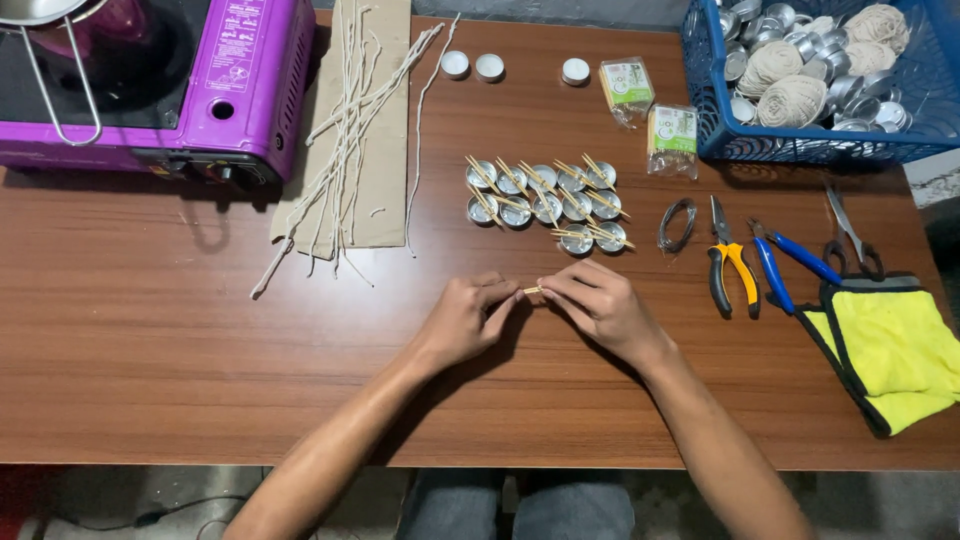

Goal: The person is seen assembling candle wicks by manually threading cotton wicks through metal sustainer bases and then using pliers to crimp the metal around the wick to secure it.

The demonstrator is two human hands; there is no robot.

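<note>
- The left hand point(468, 318) and the right hand point(598, 302) meet over the middle of the worktop point(150, 350) — a smooth brown wood-grain surface — with bare forearms reaching in from the near edge.
- Both hands have their fingers pinched together on a small wooden stick point(532, 291), pale and thin, held between the two sets of fingertips just above the worktop; only a short part of it shows.
- To the right lies a yellow cloth point(900, 350) with dark edging, soft and rumpled.
- Beyond it, side by side: pliers with yellow and black handles point(733, 265), a blue-handled tool point(785, 265) and black-handled scissors point(850, 240).
- A small coil of dark wire point(677, 224) rests just left of the pliers.
- Just beyond the hands sits a cluster of round shiny metal cups point(545, 205), shallow, in rows, with thin wooden sticks laid across their rims.
- Left of them, long pale strings point(345, 140) — stiff, slightly wavy — lie over a piece of brown cardboard point(385, 200).
- Farther off, three more cups point(488, 66) stand apart, and two small clear packets with green labels point(650, 105) lie near them.
- Far left, a purple portable stove point(250, 80) with a glossy casing carries a metal pan.
- Far right, a blue plastic basket point(800, 145) with lattice walls holds many metal cups and balls of cream twine.
</note>
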